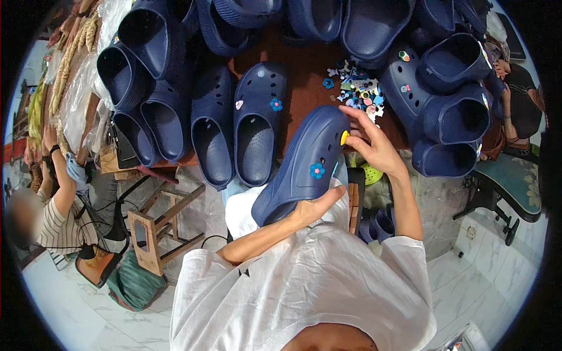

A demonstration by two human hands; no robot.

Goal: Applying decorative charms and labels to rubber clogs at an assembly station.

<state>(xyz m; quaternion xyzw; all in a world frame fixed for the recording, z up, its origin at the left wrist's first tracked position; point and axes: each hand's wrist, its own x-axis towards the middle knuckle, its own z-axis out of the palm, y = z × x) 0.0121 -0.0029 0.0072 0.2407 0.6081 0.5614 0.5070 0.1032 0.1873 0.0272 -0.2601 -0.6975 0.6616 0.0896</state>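
Observation:
A navy clog (295, 155) is held tilted over my lap, at the table's near edge. My left hand (319, 205) reaches into its heel opening, fingers hidden inside and thumb outside, gripping it. On its upper are a blue flower charm (317, 170) and a yellow charm (345, 138). My right hand (374, 143) is at the toe end, its thumb against the yellow charm and its fingertips on the toe. To the left stands another navy clog (257, 123) with a flower charm and a small pale charm, beside a plain clog (212, 128).
Loose colourful charms (360, 88) are heaped on the brown table (304, 73). Navy clogs (152, 38) crowd its left, back and right sides. A wooden stool frame (153, 234) and a person in a striped shirt (64, 219) are at left; a chair (509, 184) stands at right.

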